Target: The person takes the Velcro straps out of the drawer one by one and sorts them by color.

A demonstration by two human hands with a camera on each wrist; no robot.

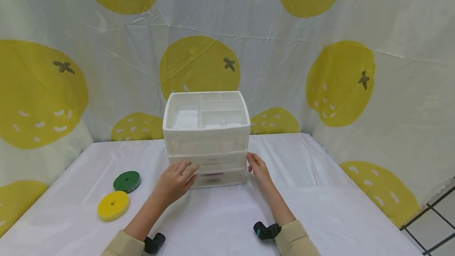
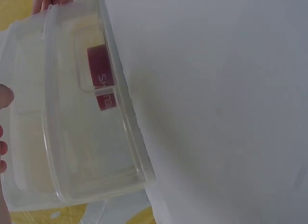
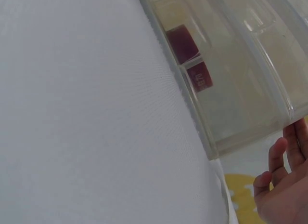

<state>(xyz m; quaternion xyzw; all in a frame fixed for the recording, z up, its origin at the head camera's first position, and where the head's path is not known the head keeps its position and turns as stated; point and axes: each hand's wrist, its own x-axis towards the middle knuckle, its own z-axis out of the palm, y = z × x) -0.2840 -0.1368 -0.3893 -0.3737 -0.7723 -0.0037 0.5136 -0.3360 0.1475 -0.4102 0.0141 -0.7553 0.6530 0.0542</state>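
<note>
A white plastic drawer unit (image 1: 207, 139) with see-through drawer fronts stands on the table, its top split into small compartments. In front of its lower left part is my left hand (image 1: 176, 181), fingers loosely bent and holding nothing. My right hand (image 1: 258, 169) is at the unit's right side, fingertips right against the side wall, also seen as the right hand (image 3: 288, 180) in the right wrist view. Through the bottom drawer's front (image 2: 91, 137) shows a dark red item (image 2: 100, 65) with pale lettering. Part of the left hand is cut off at the left wrist view's edge.
Left of the unit, a green disc (image 1: 126, 181) and a yellow disc (image 1: 113, 206), each with a small centre hole, lie close together. A white cloth (image 1: 227, 224) covers the table. Behind hangs a white curtain (image 1: 263, 62) printed with yellow fruit.
</note>
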